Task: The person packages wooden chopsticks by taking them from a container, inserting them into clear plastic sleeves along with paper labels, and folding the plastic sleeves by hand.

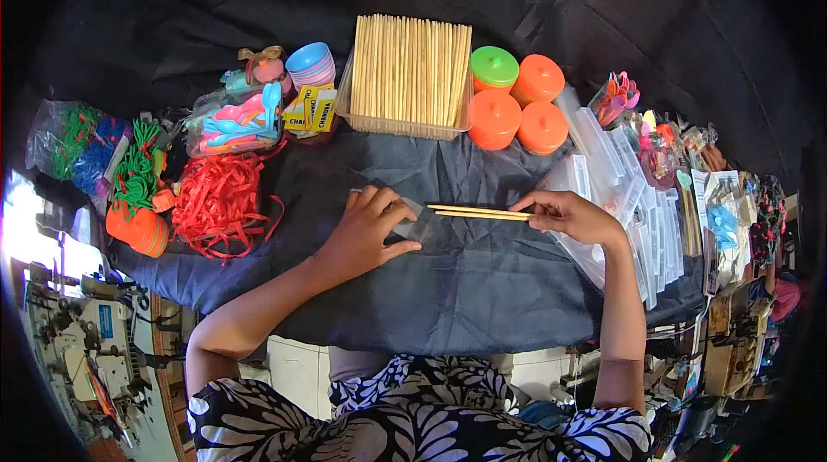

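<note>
Two light wooden chopsticks lie nearly level in the fingers of my right hand, which pinches them at their right ends. Their left tips point at a clear plastic piece in my left hand. That piece is see-through, and my fingers partly cover it, so I cannot tell if it is a bag or a case. The thumb and fingers of my left hand bend around it. Beyond both hands, a clear tray holds a dense row of wooden sticks.
Orange lidded tubs and a green one stand right of the tray. Clear plastic cases pile up at right. Left are red ribbon, green cord, plastic spoons, yellow boxes and stacked cups.
</note>
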Action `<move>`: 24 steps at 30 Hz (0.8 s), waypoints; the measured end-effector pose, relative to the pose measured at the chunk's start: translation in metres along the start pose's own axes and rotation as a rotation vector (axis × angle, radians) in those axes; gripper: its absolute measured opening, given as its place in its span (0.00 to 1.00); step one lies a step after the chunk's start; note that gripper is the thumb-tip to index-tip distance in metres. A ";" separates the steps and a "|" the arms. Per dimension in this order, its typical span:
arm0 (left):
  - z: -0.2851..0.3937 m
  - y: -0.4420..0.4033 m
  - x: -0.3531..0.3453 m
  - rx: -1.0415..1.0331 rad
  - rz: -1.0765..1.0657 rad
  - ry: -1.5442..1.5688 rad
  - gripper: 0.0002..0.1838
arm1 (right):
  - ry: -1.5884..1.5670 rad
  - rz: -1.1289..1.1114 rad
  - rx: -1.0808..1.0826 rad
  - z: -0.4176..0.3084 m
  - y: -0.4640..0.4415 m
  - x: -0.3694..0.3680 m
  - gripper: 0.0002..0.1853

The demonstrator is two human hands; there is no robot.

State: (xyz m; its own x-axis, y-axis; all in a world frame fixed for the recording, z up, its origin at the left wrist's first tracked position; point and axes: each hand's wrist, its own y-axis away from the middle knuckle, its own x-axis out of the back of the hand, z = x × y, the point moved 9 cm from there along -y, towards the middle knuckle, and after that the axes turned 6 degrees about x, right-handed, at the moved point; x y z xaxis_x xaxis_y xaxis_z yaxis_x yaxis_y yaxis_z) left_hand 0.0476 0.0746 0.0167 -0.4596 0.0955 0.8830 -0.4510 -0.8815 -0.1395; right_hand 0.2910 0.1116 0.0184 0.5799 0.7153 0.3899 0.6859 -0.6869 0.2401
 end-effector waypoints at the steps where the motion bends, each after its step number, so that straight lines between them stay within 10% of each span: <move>1: 0.003 0.000 0.002 -0.028 0.023 -0.011 0.21 | 0.028 -0.007 -0.005 0.000 0.000 -0.001 0.17; 24: 0.008 0.004 0.013 -0.274 0.242 -0.194 0.09 | -0.047 0.009 0.011 0.000 -0.001 -0.001 0.17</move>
State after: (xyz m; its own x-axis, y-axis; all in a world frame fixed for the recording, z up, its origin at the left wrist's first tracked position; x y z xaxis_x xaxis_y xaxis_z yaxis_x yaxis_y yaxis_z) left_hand 0.0458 0.0682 0.0315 -0.4370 -0.2116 0.8742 -0.5462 -0.7098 -0.4448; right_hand 0.2896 0.1113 0.0180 0.6059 0.7146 0.3497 0.6851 -0.6921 0.2272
